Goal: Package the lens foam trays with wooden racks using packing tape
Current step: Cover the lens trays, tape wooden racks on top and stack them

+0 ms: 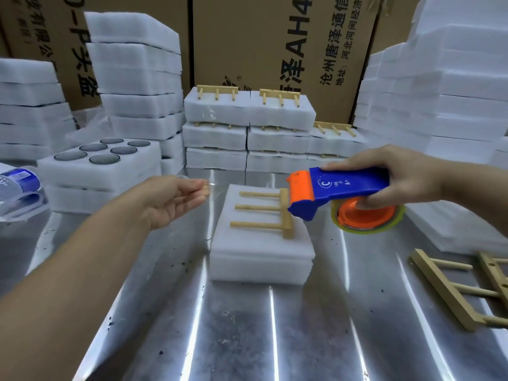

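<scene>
my left fingertips [204, 191] are drawn together against the thumb, pinching what a faint glint suggests is the free end of clear film; the strip itself is too transparent to confirm. the left hand [170, 199] hangs above the table, just left of the work. my right hand [398, 174] is wrapped around the blue and orange tape dispenser [343, 188], thumb on top and fingers curled under at the roll of packing tape [369, 230]. the dispenser's orange nose sits over the crossbar of the wooden rack [275, 213]. that rack lies flat, pegs pointing left, on top of the closed foam tray [261, 254], which rests in the middle of the metal table [247, 325]. judgement: the step in hand is drawing a length of tape across the rack and tray, not yet laid down. the next move calls for lowering both hands together, keeping the strip taut, pressing it over the rack and down both sides, then cutting. spare racks [453, 287] lie at right; finished bundles [247, 127] are stacked behind.
</scene>
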